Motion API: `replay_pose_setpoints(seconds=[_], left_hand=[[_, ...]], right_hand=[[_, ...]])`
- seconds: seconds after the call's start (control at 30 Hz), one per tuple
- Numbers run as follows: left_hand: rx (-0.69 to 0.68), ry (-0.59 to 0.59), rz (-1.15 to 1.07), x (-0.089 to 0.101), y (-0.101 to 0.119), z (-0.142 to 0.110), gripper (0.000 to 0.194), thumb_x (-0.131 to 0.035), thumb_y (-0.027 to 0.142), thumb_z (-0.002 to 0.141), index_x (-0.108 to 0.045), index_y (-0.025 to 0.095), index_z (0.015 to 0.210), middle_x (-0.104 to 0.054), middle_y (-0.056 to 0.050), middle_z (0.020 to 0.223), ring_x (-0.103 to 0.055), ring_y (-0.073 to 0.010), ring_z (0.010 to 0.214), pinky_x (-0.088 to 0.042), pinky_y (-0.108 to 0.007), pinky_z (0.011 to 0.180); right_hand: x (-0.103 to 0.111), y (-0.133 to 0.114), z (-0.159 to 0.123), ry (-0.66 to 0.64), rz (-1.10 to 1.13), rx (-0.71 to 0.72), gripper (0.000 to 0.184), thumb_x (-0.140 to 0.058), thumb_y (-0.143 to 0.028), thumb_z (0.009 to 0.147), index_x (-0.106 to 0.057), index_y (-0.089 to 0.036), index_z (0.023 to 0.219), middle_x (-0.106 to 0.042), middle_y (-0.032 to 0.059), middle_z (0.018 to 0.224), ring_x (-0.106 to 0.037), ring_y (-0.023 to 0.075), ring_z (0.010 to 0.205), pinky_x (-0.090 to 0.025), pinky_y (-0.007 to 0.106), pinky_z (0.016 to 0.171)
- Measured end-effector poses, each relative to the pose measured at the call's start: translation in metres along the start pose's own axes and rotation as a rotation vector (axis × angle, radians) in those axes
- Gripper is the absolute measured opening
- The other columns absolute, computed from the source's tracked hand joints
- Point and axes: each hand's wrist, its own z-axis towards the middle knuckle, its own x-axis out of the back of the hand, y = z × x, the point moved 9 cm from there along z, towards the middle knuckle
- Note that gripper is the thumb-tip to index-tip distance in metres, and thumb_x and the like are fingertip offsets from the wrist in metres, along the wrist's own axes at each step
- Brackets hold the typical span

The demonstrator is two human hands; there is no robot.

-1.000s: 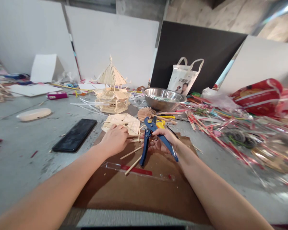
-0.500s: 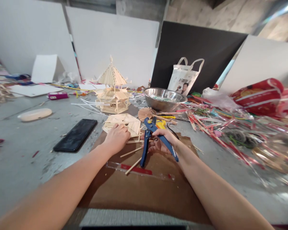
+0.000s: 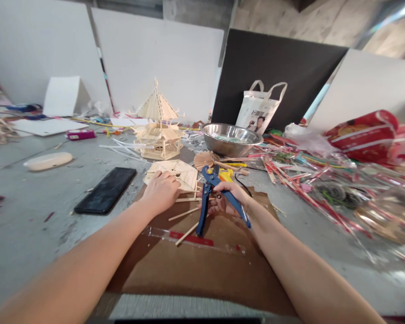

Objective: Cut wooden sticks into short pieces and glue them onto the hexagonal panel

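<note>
My right hand grips a blue pipe cutter by one handle, its handles spread and its jaws pointing away from me. My left hand is closed, back upward, at the near edge of a flat many-sided panel of thin wooden sticks. A thin stick runs from its fingers toward the cutter; the fingertips themselves are hidden. Loose wooden sticks lie under the cutter on a brown board. A clear ruler with a red strip lies in front of them.
A wooden-stick pavilion model stands behind the panel, with a steel bowl to its right. A yellow glue gun lies beyond the cutter. A black phone is at left. Plastic strips and wrappers clutter the right side.
My left hand has shifted slightly left, and more of the thin stick shows beside its fingers. My right hand and the pipe cutter have stayed nearly still.
</note>
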Motion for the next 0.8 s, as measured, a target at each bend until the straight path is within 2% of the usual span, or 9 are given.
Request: replay_pose_setpoints(seconds=[0.1, 0.23, 0.47, 0.57, 0.7, 0.8], left_hand=[[-0.022, -0.021, -0.013, -0.006, 0.004, 0.001, 0.021, -0.043, 0.031, 0.075, -0.06, 0.018, 0.074, -0.06, -0.005, 0.072, -0.046, -0.0207, 0.079, -0.027, -0.034, 0.069], [-0.035, -0.031, 0.0, -0.012, 0.007, 0.001, 0.019, -0.044, 0.025, 0.075, -0.06, 0.018, 0.068, -0.059, -0.004, 0.068, -0.046, -0.0203, 0.077, -0.027, -0.033, 0.067], [-0.044, 0.013, 0.001, -0.002, 0.005, 0.002, 0.021, -0.04, 0.02, 0.076, -0.057, 0.016, 0.064, -0.059, -0.005, 0.067, -0.046, -0.0182, 0.076, -0.028, -0.033, 0.069], [0.031, 0.041, 0.011, 0.004, -0.011, 0.001, 0.024, -0.037, 0.022, 0.078, -0.057, 0.017, 0.065, -0.059, -0.004, 0.068, -0.045, -0.019, 0.077, -0.028, -0.034, 0.069], [0.203, 0.079, 0.031, 0.008, -0.039, -0.004, 0.02, -0.04, 0.022, 0.076, -0.059, 0.018, 0.073, -0.058, -0.005, 0.078, -0.043, -0.0214, 0.082, -0.029, -0.035, 0.07], [0.255, 0.1, 0.003, 0.011, -0.04, -0.005, 0.02, -0.041, 0.023, 0.075, -0.059, 0.019, 0.084, -0.055, -0.005, 0.089, -0.041, -0.0222, 0.087, -0.03, -0.035, 0.071]], right_hand=[[0.001, 0.001, 0.0, 0.008, 0.005, -0.004, 0.035, -0.034, -0.016, 0.063, -0.051, -0.012, 0.093, -0.062, 0.0065, 0.074, -0.059, 0.0177, 0.064, -0.046, 0.032, 0.058], [0.002, 0.002, 0.001, 0.008, 0.011, -0.002, 0.034, -0.035, -0.016, 0.063, -0.051, -0.012, 0.093, -0.062, 0.0063, 0.074, -0.059, 0.0172, 0.064, -0.046, 0.032, 0.06], [0.0, 0.002, 0.001, 0.002, -0.015, -0.016, 0.035, -0.034, -0.017, 0.063, -0.05, -0.013, 0.094, -0.061, 0.0065, 0.077, -0.059, 0.0174, 0.067, -0.046, 0.032, 0.06], [-0.001, 0.002, 0.0, 0.004, -0.022, -0.015, 0.036, -0.034, -0.017, 0.063, -0.05, -0.013, 0.095, -0.061, 0.0067, 0.079, -0.059, 0.0178, 0.068, -0.046, 0.032, 0.06], [-0.002, 0.001, 0.0, 0.004, -0.023, -0.008, 0.036, -0.035, -0.016, 0.063, -0.05, -0.012, 0.096, -0.061, 0.0085, 0.082, -0.058, 0.018, 0.068, -0.046, 0.032, 0.059], [-0.002, 0.002, 0.0, 0.0, -0.02, -0.019, 0.036, -0.035, -0.016, 0.063, -0.05, -0.011, 0.095, -0.061, 0.009, 0.082, -0.058, 0.0182, 0.069, -0.045, 0.032, 0.059]])
